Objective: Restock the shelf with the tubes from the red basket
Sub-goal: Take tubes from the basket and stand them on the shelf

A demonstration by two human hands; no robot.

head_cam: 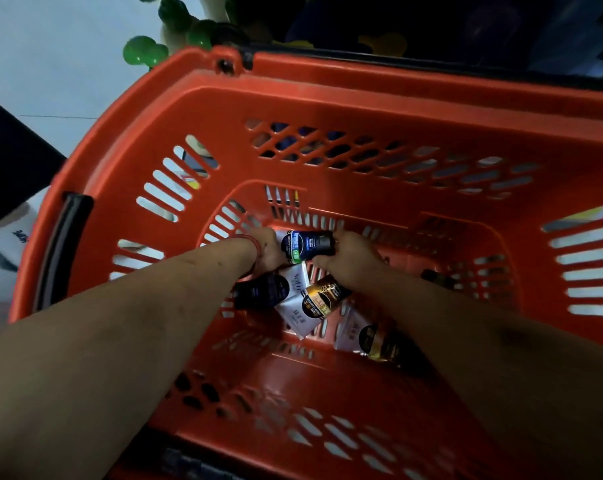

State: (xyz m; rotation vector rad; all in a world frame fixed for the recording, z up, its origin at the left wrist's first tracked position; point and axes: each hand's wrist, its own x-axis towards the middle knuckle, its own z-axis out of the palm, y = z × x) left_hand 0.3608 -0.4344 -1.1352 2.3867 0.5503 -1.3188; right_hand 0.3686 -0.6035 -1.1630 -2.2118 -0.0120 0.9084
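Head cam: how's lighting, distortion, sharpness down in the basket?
Head view: dim, top edge near black; wide-angle bows the rim of the red basket; dark tube held between left hand and right hand is sharp, label unreadable; tubes under the right forearm sit in shadow.

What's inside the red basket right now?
In the red basket, the left hand and right hand hold a dark blue tube. Nearer lie a black tube, white tubes and gold-and-black tubes. Anything under the forearms is hidden.
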